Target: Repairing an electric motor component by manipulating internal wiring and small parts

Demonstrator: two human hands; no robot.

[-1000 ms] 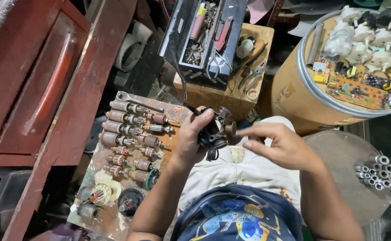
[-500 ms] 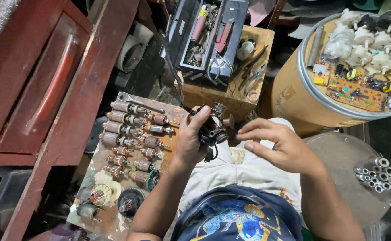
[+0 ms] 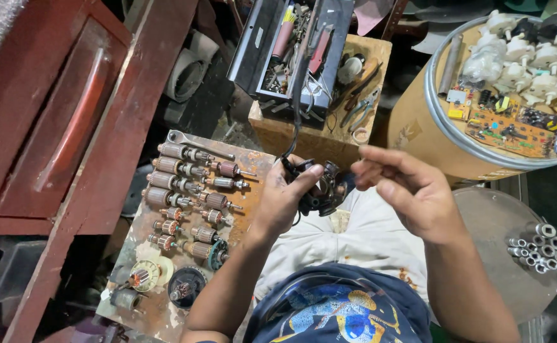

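Now the right hand has let go, fingers loose, while the left hand holds the motor.

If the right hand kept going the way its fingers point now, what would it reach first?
The right hand points left, toward the dark motor part held in the left hand. That part looks like the first thing it would meet, with only a small gap between them, though depth is hard to judge from above.
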